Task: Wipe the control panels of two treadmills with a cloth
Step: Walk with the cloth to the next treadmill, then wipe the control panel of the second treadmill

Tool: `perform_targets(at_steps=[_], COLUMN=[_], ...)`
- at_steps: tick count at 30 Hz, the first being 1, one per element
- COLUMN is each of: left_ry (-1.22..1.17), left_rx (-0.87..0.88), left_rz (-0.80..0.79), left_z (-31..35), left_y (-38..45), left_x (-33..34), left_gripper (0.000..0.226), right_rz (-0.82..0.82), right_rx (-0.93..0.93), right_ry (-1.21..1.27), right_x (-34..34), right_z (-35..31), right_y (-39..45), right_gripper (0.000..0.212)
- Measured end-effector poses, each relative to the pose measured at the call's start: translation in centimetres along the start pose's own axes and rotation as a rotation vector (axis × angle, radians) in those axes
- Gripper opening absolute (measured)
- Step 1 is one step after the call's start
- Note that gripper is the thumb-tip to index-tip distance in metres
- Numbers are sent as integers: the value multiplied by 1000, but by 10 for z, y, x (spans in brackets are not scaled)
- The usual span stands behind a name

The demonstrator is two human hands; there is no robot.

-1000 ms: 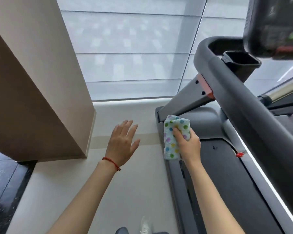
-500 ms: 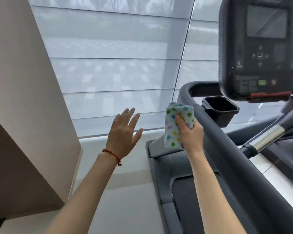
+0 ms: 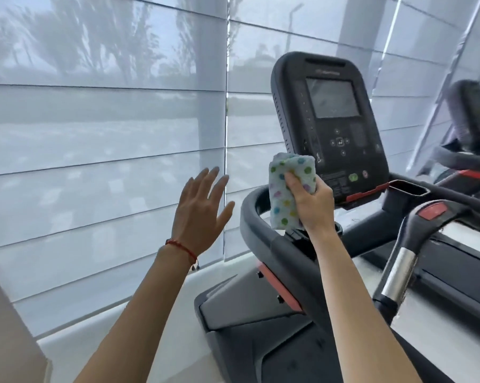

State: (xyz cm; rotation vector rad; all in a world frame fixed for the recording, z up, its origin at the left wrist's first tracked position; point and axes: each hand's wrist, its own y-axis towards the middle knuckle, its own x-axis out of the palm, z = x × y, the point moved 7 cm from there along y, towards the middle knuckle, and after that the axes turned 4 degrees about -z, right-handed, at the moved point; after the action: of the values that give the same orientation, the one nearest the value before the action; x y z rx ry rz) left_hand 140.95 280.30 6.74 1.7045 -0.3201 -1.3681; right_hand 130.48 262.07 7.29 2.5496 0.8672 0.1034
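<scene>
The cloth (image 3: 284,194) is pale blue with multicoloured polka dots, the control panel (image 3: 332,128) black with red trim, the wrist string (image 3: 182,248) red.

Premises appear to be a gym or fitness room: a treadmill (image 3: 302,286) with upright control panel (image 3: 330,128) faces shaded full-height windows (image 3: 103,134), a second treadmill (image 3: 465,161) alongside, partly blurred.

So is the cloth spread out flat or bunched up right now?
Bunched up. The cloth is a thick wad that the right hand grips, with no loose flat sheet hanging.
</scene>
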Motion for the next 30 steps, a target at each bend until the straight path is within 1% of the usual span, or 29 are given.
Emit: perform_targets(at_steps=[3,8,13,18,24,30], left_ry=[-35,-72,-80,-79,-54,-67], left_rx=[47,105,136,141,164,188], left_rz=[2,12,25,38,29,28], left_z=[4,13,20,27,36,42], left_y=[25,62,100,144,196,237], left_x=[18,48,79,106,128,154], left_gripper=[50,51,49,49,49,49], right_rz=[52,102,153,168,172,185], right_rx=[-22,-52,-85,-128,-120,-117], right_ry=[-53,-109,-177,-182,-159,-146], right_x=[-14,-39,-65,-87,-103,-108], right_z=[-1,2,10,16,23,38], right_y=[25,70,118,169,234,277], right_gripper=[34,25,25,22,22,21])
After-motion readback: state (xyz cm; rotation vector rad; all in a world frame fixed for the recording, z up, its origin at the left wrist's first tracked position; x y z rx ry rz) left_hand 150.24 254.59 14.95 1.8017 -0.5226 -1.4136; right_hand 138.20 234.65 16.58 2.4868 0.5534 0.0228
